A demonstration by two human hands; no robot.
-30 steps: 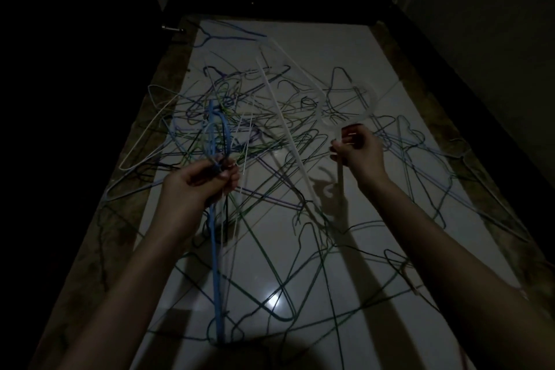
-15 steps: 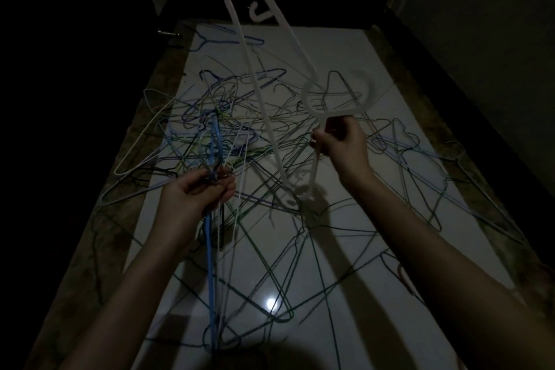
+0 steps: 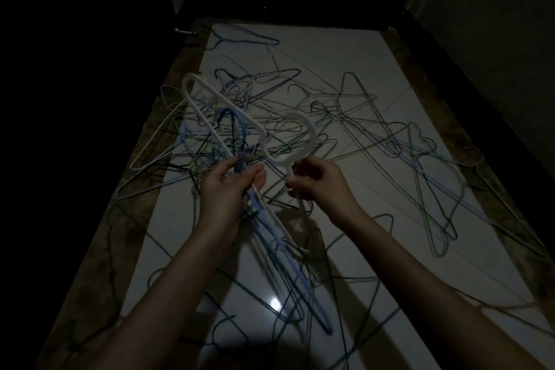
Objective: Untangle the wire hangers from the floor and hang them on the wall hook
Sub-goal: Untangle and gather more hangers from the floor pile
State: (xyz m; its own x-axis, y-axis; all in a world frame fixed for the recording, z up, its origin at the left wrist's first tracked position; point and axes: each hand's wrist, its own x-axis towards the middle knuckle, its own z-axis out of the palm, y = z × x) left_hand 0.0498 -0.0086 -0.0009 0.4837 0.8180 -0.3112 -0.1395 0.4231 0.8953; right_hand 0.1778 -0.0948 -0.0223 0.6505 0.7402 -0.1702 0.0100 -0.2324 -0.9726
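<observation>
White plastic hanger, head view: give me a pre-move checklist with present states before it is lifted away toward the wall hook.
1. Right hand grips the thick white plastic hanger at its neck: ok.
2. Left hand holds the bundle of blue and green wire hangers: ok.
3. White hanger's body free of that bundle: not ok, it runs through the left hand's grip.
4. Tangled wire hangers remaining on the white tiled floor: not ok.
5. Wall hook in view: cannot tell, surroundings too dark.
</observation>
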